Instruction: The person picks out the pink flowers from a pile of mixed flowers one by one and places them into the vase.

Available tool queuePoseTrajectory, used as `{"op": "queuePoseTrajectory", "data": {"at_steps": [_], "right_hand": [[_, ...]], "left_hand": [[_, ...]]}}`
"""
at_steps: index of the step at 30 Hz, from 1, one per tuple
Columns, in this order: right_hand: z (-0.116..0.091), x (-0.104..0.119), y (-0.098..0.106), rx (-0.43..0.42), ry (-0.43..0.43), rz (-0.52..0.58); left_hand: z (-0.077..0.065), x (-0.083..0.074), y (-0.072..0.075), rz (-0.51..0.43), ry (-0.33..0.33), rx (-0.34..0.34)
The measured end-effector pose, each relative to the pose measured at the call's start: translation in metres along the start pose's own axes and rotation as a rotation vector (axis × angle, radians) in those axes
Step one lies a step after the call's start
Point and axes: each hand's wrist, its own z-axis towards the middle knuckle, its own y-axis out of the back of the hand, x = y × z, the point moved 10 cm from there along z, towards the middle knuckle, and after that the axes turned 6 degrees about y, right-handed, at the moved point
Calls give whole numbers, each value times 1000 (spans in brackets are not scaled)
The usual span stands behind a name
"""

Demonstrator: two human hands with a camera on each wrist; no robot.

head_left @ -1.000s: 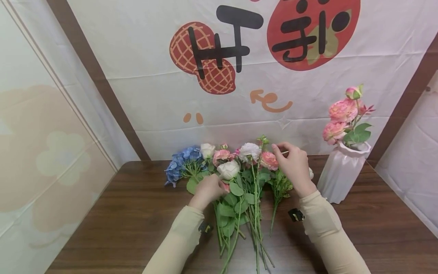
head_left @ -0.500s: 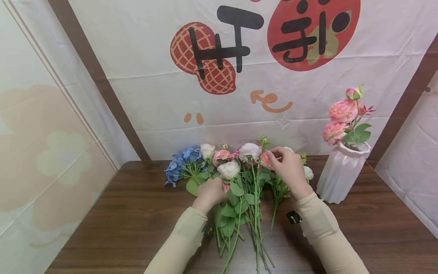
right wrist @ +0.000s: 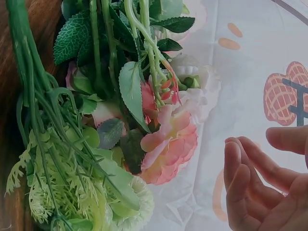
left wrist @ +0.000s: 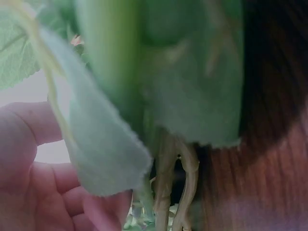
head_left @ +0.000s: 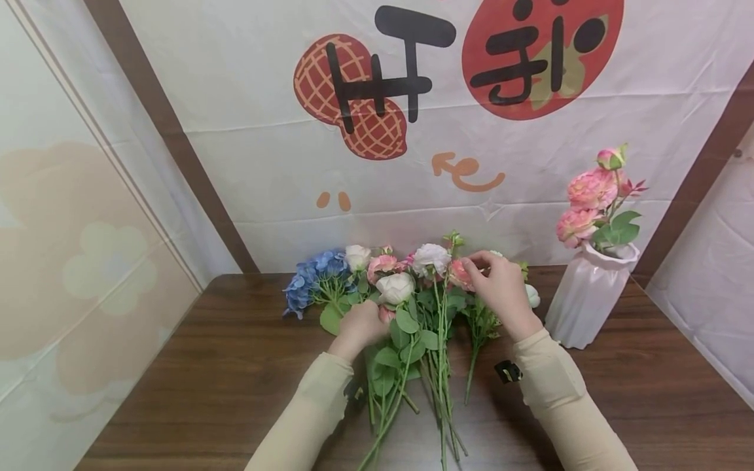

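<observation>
In the head view, my left hand [head_left: 362,325] reaches in under a white rose [head_left: 395,288], fingers curled at its leafy stem. A large leaf [left wrist: 103,139] hides the fingertips in the left wrist view; the thumb and curled fingers [left wrist: 62,202] show behind it. A small pink bloom [head_left: 385,314] peeks out beside that hand. My right hand [head_left: 499,288] hovers by a coral-pink flower [head_left: 461,275]. Seen from the right wrist, its thumb stands apart from its bent fingers [right wrist: 245,163], with nothing between them and the pink flower [right wrist: 171,144] some way off.
A white vase [head_left: 592,297] with pink flowers [head_left: 591,190] stands at the right. Blue hydrangea [head_left: 315,281] lies at the bunch's left end, and green sprigs [head_left: 480,324] at its right. Loose stems [head_left: 442,399] point to the front of the wooden table [head_left: 218,386].
The white rose's stem has swung, its lower end going left. My right hand moved slightly left and down, then stayed by the coral-pink flower. The left hand shifted a little.
</observation>
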Motion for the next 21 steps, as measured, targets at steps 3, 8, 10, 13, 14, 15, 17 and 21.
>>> {"op": "queuePoseTrajectory", "data": {"at_steps": [3, 8, 10, 13, 14, 15, 17, 21], "right_hand": [[1, -1, 1, -2, 3, -5], [1, -1, -1, 14, -6, -3], [0, -1, -2, 27, -9, 1], [0, 0, -4, 40, -13, 1], [0, 0, -5, 44, -13, 0], [0, 1, -5, 48, -13, 0], [0, 1, -7, 54, -15, 2], [-1, 1, -7, 54, -17, 10]], "left_hand": [[1, 0, 1, -43, -15, 20], [3, 0, 5, -88, -56, 35], [3, 2, 8, -109, -56, 31], [4, 4, 17, -135, -32, -13], [4, 5, 20, -142, -18, -33], [4, 5, 23, -149, -3, -56], [3, 7, 31, -163, 24, -104], [0, 9, 42, -220, 59, -165]]}}
